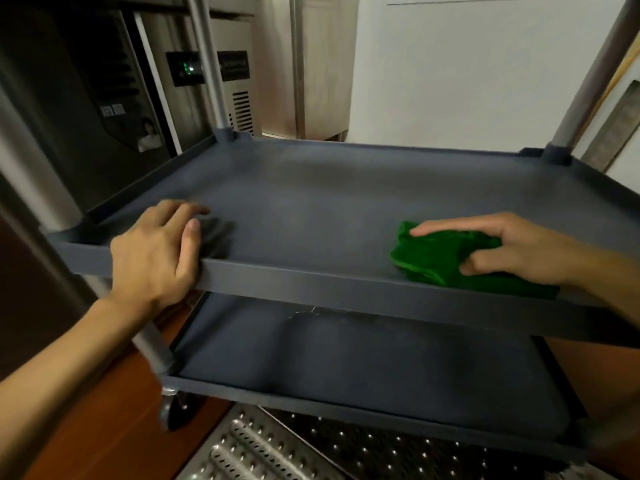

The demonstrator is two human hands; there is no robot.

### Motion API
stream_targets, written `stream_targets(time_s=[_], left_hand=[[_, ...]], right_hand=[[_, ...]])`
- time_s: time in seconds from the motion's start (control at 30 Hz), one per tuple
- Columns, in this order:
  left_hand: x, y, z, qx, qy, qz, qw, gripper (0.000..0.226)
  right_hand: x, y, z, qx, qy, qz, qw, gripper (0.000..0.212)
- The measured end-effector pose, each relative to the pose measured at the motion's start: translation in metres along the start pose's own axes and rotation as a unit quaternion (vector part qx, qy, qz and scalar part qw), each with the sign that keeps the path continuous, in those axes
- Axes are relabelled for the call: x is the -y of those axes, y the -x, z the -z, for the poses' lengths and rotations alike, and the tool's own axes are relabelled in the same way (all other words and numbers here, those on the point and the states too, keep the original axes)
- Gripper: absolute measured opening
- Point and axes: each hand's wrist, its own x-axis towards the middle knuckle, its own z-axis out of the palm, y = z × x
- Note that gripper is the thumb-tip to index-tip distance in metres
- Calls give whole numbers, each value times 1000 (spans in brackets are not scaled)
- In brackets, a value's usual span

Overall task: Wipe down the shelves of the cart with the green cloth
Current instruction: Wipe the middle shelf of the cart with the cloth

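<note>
Upper shelf (311,202): uniform dark blue-grey, unpatterned, with a paler, dull patch toward its far edge. Lower shelf (346,358): the same dark blue-grey, marked by a thin, whitish, irregular line. Green cloth (436,258), near the upper shelf's front right edge: deep solid green, darker in its folds. Posts (207,64): matte silver-grey. Floor (104,410): reddish-brown. Grate (277,452): bright silver metal with regular rows of small holes. Wall (467,71): plain white. Control panel (188,68): black with small green lights.
</note>
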Motion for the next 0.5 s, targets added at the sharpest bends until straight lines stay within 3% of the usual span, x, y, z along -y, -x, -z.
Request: stream_targets(time_s=[0.5], left_hand=[[4, 0, -11, -36, 34, -8, 999, 48]], right_hand=[[75, -141, -93, 40, 48, 94, 994, 55]])
